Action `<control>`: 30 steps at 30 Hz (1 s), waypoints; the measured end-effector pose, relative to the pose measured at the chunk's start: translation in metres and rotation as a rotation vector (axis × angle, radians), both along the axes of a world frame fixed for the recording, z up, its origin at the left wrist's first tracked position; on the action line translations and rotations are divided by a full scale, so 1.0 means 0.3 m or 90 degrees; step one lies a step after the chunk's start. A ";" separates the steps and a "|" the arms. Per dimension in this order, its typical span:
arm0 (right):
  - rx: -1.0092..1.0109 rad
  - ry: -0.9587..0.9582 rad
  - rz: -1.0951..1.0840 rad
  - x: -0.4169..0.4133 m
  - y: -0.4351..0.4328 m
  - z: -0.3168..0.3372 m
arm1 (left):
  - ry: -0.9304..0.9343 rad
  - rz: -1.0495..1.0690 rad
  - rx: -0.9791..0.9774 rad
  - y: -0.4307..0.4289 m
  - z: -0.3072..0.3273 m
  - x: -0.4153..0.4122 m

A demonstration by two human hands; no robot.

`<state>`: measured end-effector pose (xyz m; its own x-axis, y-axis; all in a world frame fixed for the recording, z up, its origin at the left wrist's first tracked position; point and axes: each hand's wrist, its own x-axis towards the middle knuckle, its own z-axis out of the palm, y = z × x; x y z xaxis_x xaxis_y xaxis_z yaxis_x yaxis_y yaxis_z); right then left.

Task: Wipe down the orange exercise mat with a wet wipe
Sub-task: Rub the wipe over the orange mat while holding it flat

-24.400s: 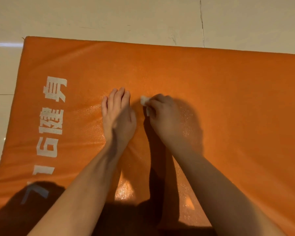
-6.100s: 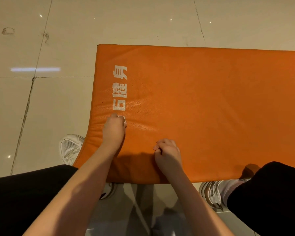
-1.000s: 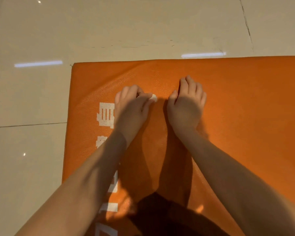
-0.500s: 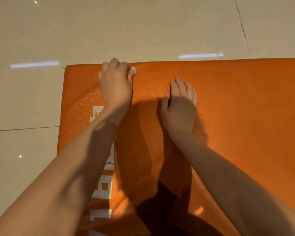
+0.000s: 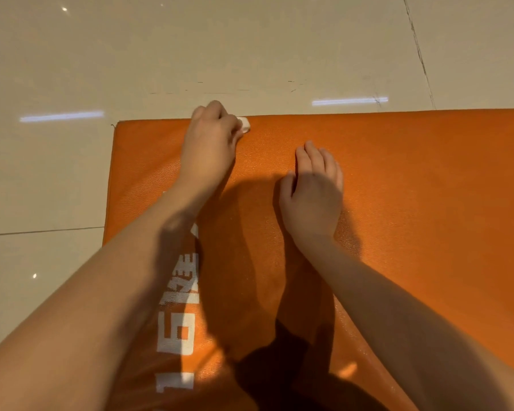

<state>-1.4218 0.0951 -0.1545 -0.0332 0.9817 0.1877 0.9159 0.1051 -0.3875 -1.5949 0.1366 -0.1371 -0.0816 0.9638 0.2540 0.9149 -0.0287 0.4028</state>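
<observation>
Pushed in the last second to the far edge of the mat (image 5: 413, 188), wipe (image 5: 244, 125) pinched in the curled grip of the left hand (image 5: 209, 146), right hand (image 5: 312, 197) spread flat, probably finishing this end.

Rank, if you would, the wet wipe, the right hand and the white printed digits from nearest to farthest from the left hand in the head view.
1. Wet wipe: held in the left hand itself, at the mat's far edge.
2. Right hand: flat on the mat, to the right.
3. White printed digits: far back toward the person, along the mat's left side.
</observation>
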 end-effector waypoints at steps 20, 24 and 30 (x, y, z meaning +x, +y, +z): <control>0.040 0.012 0.004 -0.001 0.002 -0.013 | 0.007 0.072 -0.030 -0.195 0.015 -0.046; 0.039 0.009 0.002 -0.001 0.006 -0.016 | 0.042 -0.038 -0.052 -0.231 0.020 0.021; 0.044 0.005 0.006 -0.003 0.003 -0.023 | 0.034 0.061 -0.047 -0.240 0.018 -0.022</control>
